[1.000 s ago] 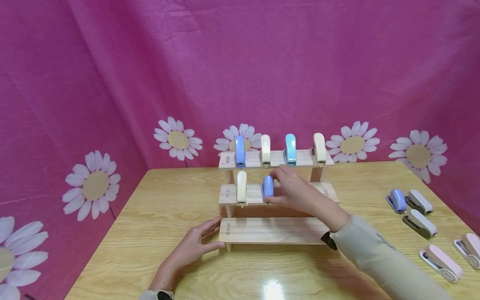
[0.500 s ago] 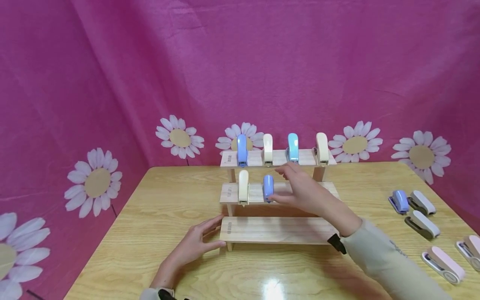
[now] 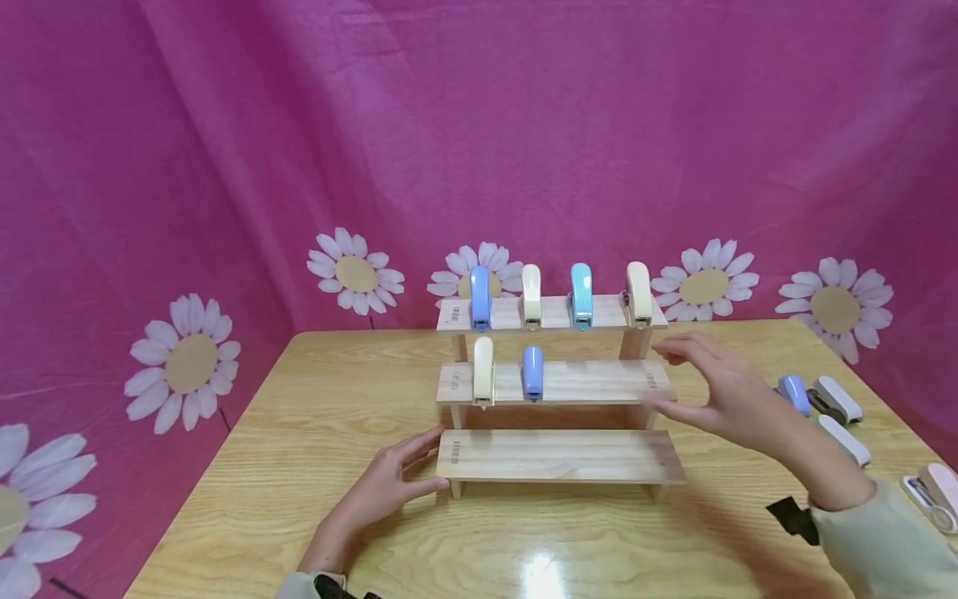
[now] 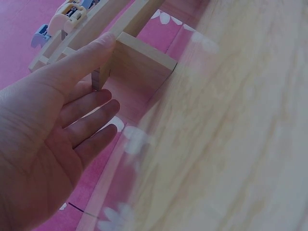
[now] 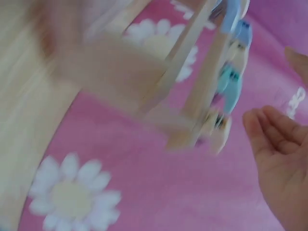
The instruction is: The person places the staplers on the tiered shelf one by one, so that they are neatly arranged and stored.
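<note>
A three-tier wooden display stand [image 3: 561, 456] stands on the table. My left hand [image 3: 383, 487] holds the left end of its lowest shelf, thumb at the front corner and index finger at the back one. In the left wrist view the thumb [image 4: 89, 60] lies against the board. On the middle shelf stand a cream stapler [image 3: 483, 374] and a periwinkle stapler [image 3: 532, 373]. The top shelf carries a blue stapler [image 3: 480, 298], a light blue stapler [image 3: 580, 296] and two cream ones. My right hand [image 3: 737, 403] is in the air right of the stand, holding nothing, thumb and fingers apart.
Several staplers lie on the table at the right: a periwinkle one [image 3: 795, 394], white ones including a white stapler [image 3: 840, 398], and a pink stapler [image 3: 937, 495]. A magenta curtain [image 3: 524, 125] with daisies surrounds the table [image 3: 359, 374].
My right hand has let go of the periwinkle stapler on the middle shelf and moved right, away from the stand. The left hand stays at the lowest shelf.
</note>
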### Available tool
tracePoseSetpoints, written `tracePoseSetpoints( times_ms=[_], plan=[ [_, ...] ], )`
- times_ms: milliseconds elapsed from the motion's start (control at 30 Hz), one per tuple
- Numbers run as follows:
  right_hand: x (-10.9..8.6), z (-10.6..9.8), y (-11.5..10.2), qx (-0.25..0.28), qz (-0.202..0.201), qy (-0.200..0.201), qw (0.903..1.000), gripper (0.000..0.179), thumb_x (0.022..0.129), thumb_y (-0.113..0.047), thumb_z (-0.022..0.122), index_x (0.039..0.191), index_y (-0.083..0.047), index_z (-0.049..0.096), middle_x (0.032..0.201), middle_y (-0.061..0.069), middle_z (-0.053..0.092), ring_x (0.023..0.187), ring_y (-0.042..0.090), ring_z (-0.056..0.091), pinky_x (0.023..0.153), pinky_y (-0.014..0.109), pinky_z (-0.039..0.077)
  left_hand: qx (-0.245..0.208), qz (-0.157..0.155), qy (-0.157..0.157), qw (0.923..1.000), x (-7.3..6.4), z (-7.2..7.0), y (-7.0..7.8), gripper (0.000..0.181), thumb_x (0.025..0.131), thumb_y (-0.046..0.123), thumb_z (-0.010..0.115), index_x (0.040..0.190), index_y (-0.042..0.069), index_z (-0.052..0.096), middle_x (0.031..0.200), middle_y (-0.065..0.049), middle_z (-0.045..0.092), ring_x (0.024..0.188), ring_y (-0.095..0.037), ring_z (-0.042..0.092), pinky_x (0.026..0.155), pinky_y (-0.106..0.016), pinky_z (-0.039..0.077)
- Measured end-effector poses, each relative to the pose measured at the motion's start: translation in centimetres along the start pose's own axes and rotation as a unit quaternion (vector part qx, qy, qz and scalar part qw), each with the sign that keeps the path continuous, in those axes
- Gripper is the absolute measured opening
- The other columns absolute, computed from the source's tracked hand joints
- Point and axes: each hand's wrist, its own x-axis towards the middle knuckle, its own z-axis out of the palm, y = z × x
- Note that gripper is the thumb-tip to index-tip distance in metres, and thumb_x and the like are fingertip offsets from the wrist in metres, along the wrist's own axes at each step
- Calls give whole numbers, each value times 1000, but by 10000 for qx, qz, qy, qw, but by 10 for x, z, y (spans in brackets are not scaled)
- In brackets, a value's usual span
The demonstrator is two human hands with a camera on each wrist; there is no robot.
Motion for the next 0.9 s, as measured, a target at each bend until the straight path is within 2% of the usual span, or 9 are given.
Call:
tracePoseSetpoints(
  times_ms=[167,267,300,400,467,533,567,700,900],
  plan=[
    [-46,-26,25,-70,-21,217,9997,64,68,-35,89,117,-2,65,109,3,65,103,-6,53,86,-1,42,-47,-81,-18,10000,0,0,3,78,85,34,74,148,3,40,150,-20,44,133,-37,51,112,-46,43],
    [-75,-41,41,-8,5,228,9997,63,68,-39,88,114,-2,67,109,-2,64,108,-16,49,93,-3,37,-15,-86,-18,10000,1,0,4,78,85,35,74,149,4,40,150,-20,45,133,-37,51,112,-46,43],
    [-84,-46,45,-61,80,189,9998,62,67,-38,89,114,-2,67,109,-6,63,110,-19,47,96,-4,36,5,-91,-14,10000,1,0,3,78,85,35,74,149,4,40,150,-19,45,133,-37,51,112,-46,42],
    [-110,-57,57,-284,230,43,9993,64,58,-29,93,111,-3,67,111,-20,57,111,-23,43,91,-4,39,44,-104,-2,9999,2,0,3,79,85,36,74,149,4,40,150,-19,44,133,-37,51,112,-47,42],
    [-127,-62,63,-478,330,-59,9983,67,50,-20,94,109,-2,67,113,-29,52,107,-25,43,83,-4,42,53,-141,-12,9999,2,1,2,79,85,37,73,149,5,40,151,-18,44,134,-36,51,113,-47,41],
    [-143,-65,68,-618,402,-130,9972,72,41,-12,94,107,-2,67,113,-34,49,102,-25,42,73,-6,40,50,-159,-26,9999,2,1,2,78,86,37,73,149,5,40,151,-18,45,134,-36,51,113,-47,41],
    [-151,-66,71,-651,434,-169,9968,73,38,-10,93,106,-2,66,112,-35,48,99,-25,43,75,-6,40,51,-165,-29,9998,1,1,1,78,86,37,73,149,5,40,150,-18,45,134,-36,51,113,-48,41],
    [-175,-67,81,-737,572,-176,9955,70,36,-8,92,101,-5,68,104,-31,54,93,-24,43,70,-5,39,7,-144,-22,9999,1,1,1,77,86,35,73,149,6,40,150,-18,46,134,-36,51,113,-48,41],
    [-200,-64,90,-751,602,-241,9951,58,44,-12,93,97,-12,69,98,-23,58,92,-23,45,70,-4,40,-88,-39,-20,10000,1,1,1,78,85,32,74,149,3,39,148,-21,47,131,-38,53,111,-46,43]
  ],
)
